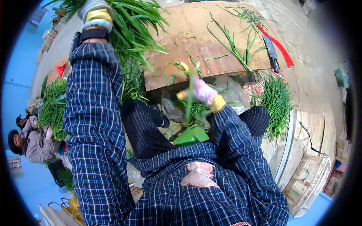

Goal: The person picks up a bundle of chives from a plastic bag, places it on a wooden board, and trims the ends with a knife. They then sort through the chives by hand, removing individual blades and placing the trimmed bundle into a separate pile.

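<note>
My left hand (94,9), in a grey and yellow glove, reaches to the top edge over a large bunch of green onions (134,26). Its fingers are out of sight, so its grip does not show. In a pale, yellow-tipped glove, my right hand (201,90) is above my lap by the board's near edge. Its visible fingers are spread apart, and a blurred green stalk (190,98) crosses in front of them. Loose stalks (235,47) lie on the wooden board (177,28). A dark-handled knife (270,51) rests at the board's right side beside a red strip (277,45).
More greens (278,101) are piled right of my knee, and others (54,105) stand at left. A person (36,141) sits far left near them. A white plastic crate (307,180) is at lower right. Between my legs are a green object (191,135) and clear plastic (171,107).
</note>
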Demonstrator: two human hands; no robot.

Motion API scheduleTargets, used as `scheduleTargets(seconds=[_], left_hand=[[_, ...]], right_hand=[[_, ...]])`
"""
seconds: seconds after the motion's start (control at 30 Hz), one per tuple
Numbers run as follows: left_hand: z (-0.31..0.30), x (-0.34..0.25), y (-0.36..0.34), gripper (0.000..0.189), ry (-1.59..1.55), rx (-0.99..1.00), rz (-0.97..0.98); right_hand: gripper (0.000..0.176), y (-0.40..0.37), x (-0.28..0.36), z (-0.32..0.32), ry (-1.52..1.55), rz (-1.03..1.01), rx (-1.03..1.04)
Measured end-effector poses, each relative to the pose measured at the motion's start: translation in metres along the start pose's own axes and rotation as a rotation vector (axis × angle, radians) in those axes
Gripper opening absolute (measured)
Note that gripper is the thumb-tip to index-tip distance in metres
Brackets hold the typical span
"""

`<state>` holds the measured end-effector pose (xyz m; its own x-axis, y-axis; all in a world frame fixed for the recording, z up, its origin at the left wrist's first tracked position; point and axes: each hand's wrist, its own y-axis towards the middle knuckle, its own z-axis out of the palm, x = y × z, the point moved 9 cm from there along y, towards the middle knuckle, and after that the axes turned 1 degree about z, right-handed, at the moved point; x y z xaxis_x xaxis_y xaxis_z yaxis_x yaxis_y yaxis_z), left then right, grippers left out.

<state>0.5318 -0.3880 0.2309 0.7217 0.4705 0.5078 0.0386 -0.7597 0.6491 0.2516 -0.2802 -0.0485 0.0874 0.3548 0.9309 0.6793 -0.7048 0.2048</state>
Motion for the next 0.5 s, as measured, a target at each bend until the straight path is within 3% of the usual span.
scheduleTargets(seconds=[0.03,0.07,0.1,0.13,0.2,0.23,0.3,0.33,0.37,0.4,0.47,0.5], left_hand=[[0.002,0.000,0.007,0.035,0.000,0.017,0.000],[0.005,0.000,0.015,0.036,-0.005,0.035,0.000],[0.007,0.003,0.021,0.036,-0.009,0.065,-0.004],[0.012,0.007,0.030,0.037,-0.028,0.096,-0.018],[-0.004,0.014,0.041,0.042,-0.187,0.196,-0.087],[-0.015,-0.002,0.027,0.040,0.081,0.252,0.016],[-0.028,-0.007,0.008,0.037,0.266,0.309,0.119],[-0.033,-0.003,0.003,0.035,0.185,0.309,0.121],[-0.042,0.002,-0.003,0.033,0.202,0.390,0.082],[-0.050,0.005,-0.008,0.031,0.217,0.470,0.043],[-0.053,0.014,-0.008,0.031,0.157,0.345,0.057],[-0.046,0.017,-0.006,0.032,0.180,0.377,0.045]], right_hand=[[0.108,0.022,-0.022,0.021,0.341,0.189,0.094],[0.103,0.038,-0.003,0.016,0.267,0.183,-0.021],[0.095,0.069,-0.051,0.038,0.168,0.330,-0.002],[0.073,0.079,-0.019,0.034,0.309,0.191,-0.142],[0.046,0.081,0.006,0.049,0.863,0.192,-0.023],[0.028,0.085,-0.013,0.058,1.027,0.363,-0.130],[0.024,0.073,-0.027,0.051,1.002,0.367,-0.152],[0.022,0.063,-0.035,0.046,0.973,0.373,-0.176],[0.022,0.049,-0.039,0.030,0.660,0.183,-0.296],[0.021,0.037,-0.051,0.036,0.685,0.349,-0.094],[0.026,0.026,-0.052,0.034,0.658,0.359,0.018],[0.034,0.027,-0.047,0.022,0.362,0.325,-0.081]])
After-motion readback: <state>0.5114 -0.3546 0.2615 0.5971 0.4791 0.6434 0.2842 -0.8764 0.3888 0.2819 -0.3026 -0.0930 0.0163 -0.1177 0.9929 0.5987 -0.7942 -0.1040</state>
